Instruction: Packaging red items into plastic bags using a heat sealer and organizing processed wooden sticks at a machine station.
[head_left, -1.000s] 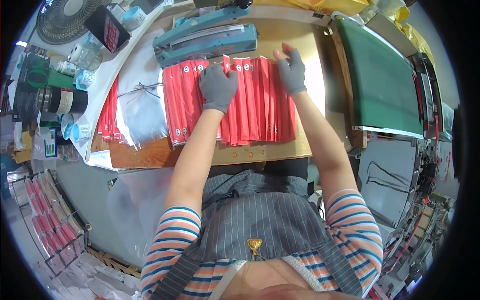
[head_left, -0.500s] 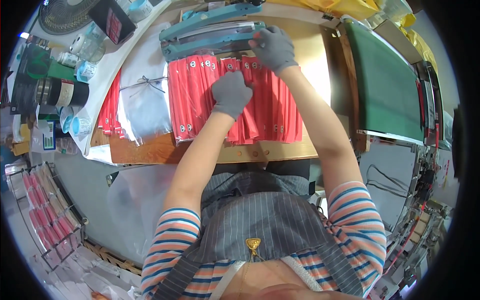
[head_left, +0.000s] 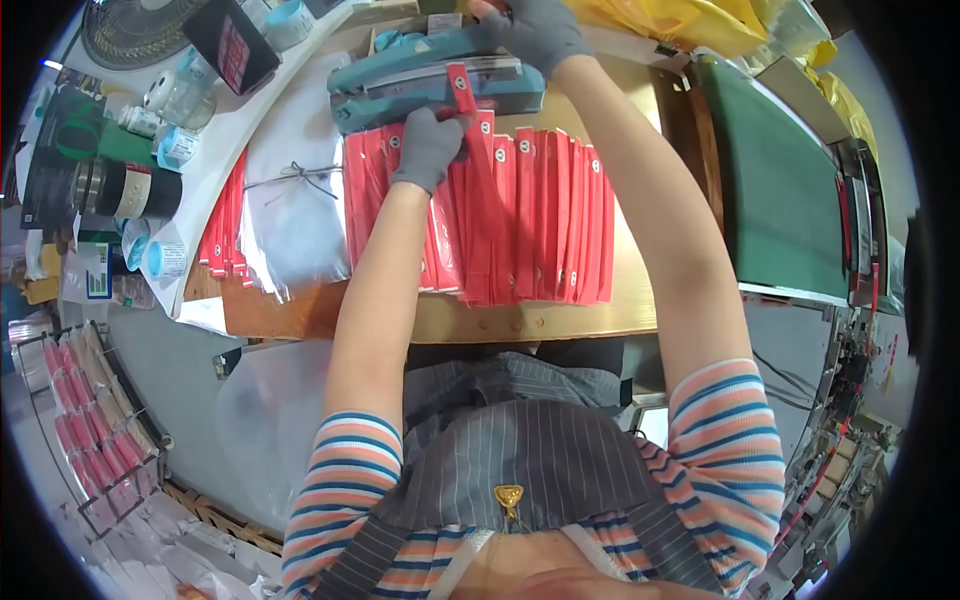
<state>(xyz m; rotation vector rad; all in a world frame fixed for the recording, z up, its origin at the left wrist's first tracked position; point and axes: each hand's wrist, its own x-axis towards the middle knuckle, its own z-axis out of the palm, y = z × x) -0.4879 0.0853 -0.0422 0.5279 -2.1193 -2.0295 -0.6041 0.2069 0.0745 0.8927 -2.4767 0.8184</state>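
Your left hand [head_left: 430,148] pinching red packet [head_left: 462,92], feeding end into sealer [head_left: 435,85]; right hand [head_left: 535,35] pressing sealer arm, fingers clenched. Keep packet straight, flat.

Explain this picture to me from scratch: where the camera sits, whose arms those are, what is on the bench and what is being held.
The camera is worn on a person's head and looks down, so the two bare forearms coming up from the lower edge are that person's own. The wide lens bends straight edges near the rim. Both hands wear grey gloves. The left hand pinches the top of one long red packet, whose end lies across the bar of a teal bench-top machine, apparently a sealer. The right hand rests on top of that machine. On the wooden bench a row of red packets lies side by side. To the left sits a bundle of clear bags tied with string, with more red packets past it. A green-topped surface stands on the right.
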